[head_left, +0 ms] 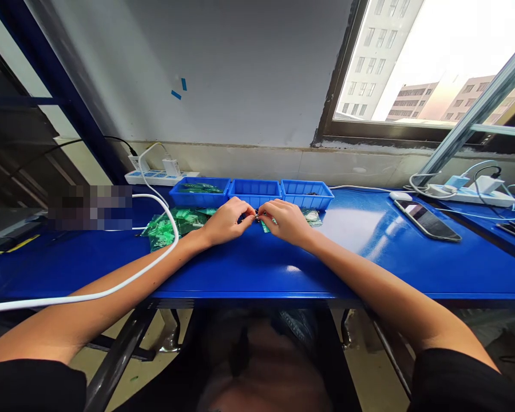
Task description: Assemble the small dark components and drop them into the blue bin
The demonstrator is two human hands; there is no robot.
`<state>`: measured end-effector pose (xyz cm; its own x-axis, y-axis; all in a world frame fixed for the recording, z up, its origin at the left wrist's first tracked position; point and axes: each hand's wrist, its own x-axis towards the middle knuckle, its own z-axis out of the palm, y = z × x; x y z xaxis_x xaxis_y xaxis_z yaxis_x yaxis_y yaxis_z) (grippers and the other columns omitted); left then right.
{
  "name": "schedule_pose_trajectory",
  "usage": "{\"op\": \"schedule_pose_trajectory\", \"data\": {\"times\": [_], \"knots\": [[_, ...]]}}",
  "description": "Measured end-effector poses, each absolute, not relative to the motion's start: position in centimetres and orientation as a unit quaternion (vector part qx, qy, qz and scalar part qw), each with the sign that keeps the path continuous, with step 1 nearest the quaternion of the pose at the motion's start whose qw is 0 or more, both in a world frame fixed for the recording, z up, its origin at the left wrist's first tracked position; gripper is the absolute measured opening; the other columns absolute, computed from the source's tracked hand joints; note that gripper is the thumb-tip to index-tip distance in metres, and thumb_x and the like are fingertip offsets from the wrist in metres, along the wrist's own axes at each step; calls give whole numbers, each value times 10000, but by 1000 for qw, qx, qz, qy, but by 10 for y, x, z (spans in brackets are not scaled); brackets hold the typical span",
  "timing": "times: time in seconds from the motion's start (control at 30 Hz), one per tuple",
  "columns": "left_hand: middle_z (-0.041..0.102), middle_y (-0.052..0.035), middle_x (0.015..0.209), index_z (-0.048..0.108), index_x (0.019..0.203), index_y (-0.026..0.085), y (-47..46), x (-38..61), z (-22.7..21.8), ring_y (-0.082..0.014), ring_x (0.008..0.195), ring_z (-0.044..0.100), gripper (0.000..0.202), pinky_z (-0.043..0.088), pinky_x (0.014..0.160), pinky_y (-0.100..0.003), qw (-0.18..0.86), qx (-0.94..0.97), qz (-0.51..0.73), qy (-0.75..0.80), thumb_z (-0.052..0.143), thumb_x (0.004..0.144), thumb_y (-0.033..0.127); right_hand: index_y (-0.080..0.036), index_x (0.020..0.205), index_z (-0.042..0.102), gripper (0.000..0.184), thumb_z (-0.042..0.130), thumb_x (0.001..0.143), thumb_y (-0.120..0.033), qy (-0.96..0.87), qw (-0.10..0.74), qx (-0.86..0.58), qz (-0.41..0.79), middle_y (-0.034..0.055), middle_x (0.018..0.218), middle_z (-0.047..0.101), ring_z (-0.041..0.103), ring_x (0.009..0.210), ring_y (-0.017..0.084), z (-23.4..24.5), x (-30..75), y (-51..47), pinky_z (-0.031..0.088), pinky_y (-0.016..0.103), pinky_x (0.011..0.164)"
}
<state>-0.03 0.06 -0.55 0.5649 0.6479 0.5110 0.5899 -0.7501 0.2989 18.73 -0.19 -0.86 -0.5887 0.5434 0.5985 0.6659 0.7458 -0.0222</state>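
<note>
My left hand [227,221] and my right hand [285,221] meet fingertip to fingertip over the blue table [257,269], just in front of the middle blue bin [254,191]. Both pinch a tiny dark part [256,216] between them; it is too small to name. A green packet [266,226] lies under my right hand's fingers. A pile of green packets [171,225] lies left of my left hand. The left blue bin [199,191] holds green packets. The right blue bin [306,194] stands behind my right hand.
A white cable [111,290] crosses my left forearm and runs to a power strip [158,175] at the back left. A phone [427,220] lies on the right of the table, with another power strip and chargers [467,194] behind it. A window is at the upper right.
</note>
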Motion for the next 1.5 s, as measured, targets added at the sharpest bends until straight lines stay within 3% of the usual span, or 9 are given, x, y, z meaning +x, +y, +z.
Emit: {"op": "schedule_pose_trajectory", "data": {"times": [0.23,0.47,0.83,1.5], "knots": [[630,-54,798,567,792,183,0,0,-6,-202,838,540,234,462,807,-355,52,877,314,361,403,838,343,-178,861,605,126,493,883,-230,-879,294,-361,-102,39,785,663,579,746,150,-10,187,-1,399,245,681],[592,-37,772,541,878,190,-2,1,-7,-197,845,540,204,485,661,-288,71,866,328,371,473,812,371,-185,847,606,157,473,899,-250,-878,293,-365,-102,38,802,668,585,754,145,-9,186,-2,400,245,688],[612,-46,785,563,821,187,-1,1,-6,-197,832,547,232,462,795,-336,53,873,315,370,408,846,358,-191,892,576,80,504,857,-198,-881,290,-361,-95,20,762,645,570,726,146,-8,186,-4,390,241,662],[604,-37,727,561,776,199,-2,0,-5,-196,790,548,342,432,757,-326,68,882,281,371,282,890,360,-192,858,577,151,431,890,-197,-880,287,-363,-107,41,810,671,585,758,157,-8,185,-4,387,252,684]]}}
